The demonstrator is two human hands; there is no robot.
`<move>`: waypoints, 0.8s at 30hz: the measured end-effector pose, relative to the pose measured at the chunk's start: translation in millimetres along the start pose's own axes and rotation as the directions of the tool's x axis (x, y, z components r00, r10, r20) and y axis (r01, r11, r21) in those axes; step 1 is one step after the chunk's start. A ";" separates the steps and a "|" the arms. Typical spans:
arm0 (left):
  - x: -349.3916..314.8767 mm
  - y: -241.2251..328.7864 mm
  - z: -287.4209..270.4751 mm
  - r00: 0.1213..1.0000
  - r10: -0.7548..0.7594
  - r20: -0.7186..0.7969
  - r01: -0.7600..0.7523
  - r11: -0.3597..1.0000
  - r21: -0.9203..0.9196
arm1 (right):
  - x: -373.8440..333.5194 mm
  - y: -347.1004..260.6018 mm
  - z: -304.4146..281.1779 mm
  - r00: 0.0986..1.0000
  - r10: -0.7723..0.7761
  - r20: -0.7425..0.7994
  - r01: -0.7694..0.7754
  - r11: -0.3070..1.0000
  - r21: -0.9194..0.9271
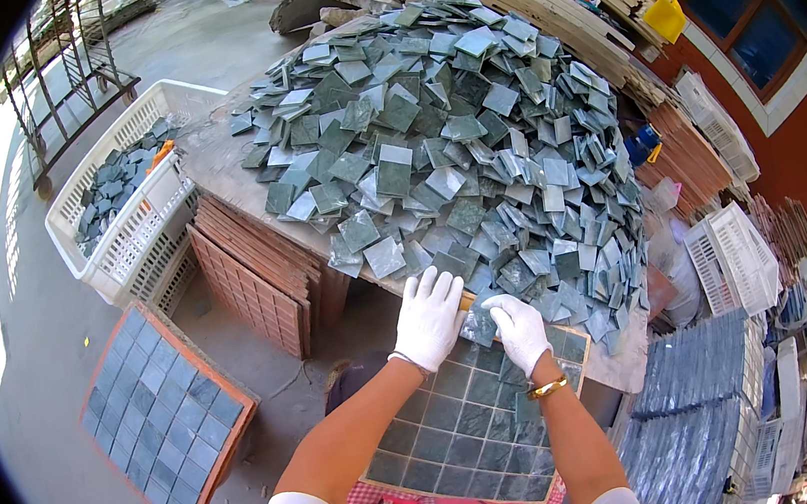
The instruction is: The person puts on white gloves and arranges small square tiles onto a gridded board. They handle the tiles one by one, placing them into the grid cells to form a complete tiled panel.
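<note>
Both my hands wear white gloves. My left hand (428, 317) lies flat, fingers spread, on the far edge of a wooden grid tray (578, 363) filled with dark green square tiles (444, 418). My right hand (518, 331) pinches a green tile (481, 325) at the tray's top row, beside the left hand. Just beyond both hands a big heap of loose green stone tiles (450, 135) covers a table (217, 169).
A second filled grid tray (164, 414) lies on the floor at left. White plastic crates (133, 220) with tiles stand beside stacked brown wooden trays (261, 284). At right are more white crates (732, 257) and stacks of finished tile sheets (690, 408). Wooden boards (534, 4) lie behind.
</note>
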State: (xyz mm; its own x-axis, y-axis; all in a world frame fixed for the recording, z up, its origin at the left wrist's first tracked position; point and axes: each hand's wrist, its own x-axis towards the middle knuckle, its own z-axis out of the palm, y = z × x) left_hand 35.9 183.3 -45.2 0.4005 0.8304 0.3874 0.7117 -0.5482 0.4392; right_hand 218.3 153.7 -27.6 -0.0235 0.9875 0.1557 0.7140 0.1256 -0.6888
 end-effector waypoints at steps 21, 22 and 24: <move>-16.4 6.1 -3.3 0.965 0.250 0.077 -0.255 0.965 0.063 | 4.3 15.7 -27.5 0.975 -0.217 0.049 0.203 0.776 -0.597; -13.9 3.4 -3.3 0.955 0.287 0.081 -0.291 0.955 0.048 | 4.7 9.4 -35.2 0.989 -0.141 0.038 0.135 0.787 -0.602; -6.6 0.3 -2.6 0.959 0.273 0.078 -0.277 0.960 0.040 | 5.4 14.1 -40.5 0.993 -0.115 0.029 0.113 0.852 -0.512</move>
State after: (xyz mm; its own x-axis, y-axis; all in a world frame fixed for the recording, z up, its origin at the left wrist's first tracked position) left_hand 32.0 177.4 -45.5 0.6234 0.6541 0.4284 0.5953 -0.7523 0.2824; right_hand 256.6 156.9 -7.8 -0.1255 0.9690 0.2129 0.9635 0.1702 -0.2065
